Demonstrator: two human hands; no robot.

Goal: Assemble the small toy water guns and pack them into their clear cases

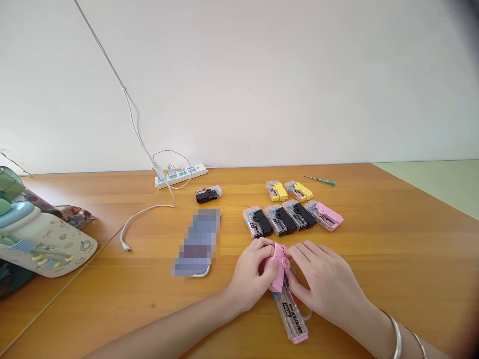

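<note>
A pink and clear folding toy water gun [291, 315] is between my hands, with "MINI WATER" lettering on its clear section. My left hand [254, 269] grips the pink section, thumb on its near side. With thumb and fingertips, my right hand [322, 274] grasps the same toy around its round hinge. The clear section points down towards me, unfolded from the pink one. A bit of red and a clear loop show beneath my right palm, partly hidden. Just beyond my hands lie several folded water guns, black ones [283, 221], a pink one [325, 215] and two yellow ones [277, 191].
A blurred phone [198, 242] lies left of my hands, with another black water gun [208, 194] beyond it. Further off are a white power strip [182, 175], its cable [149, 208] and a teal screwdriver [322, 180]. A patterned bottle [48, 242] fills the left edge.
</note>
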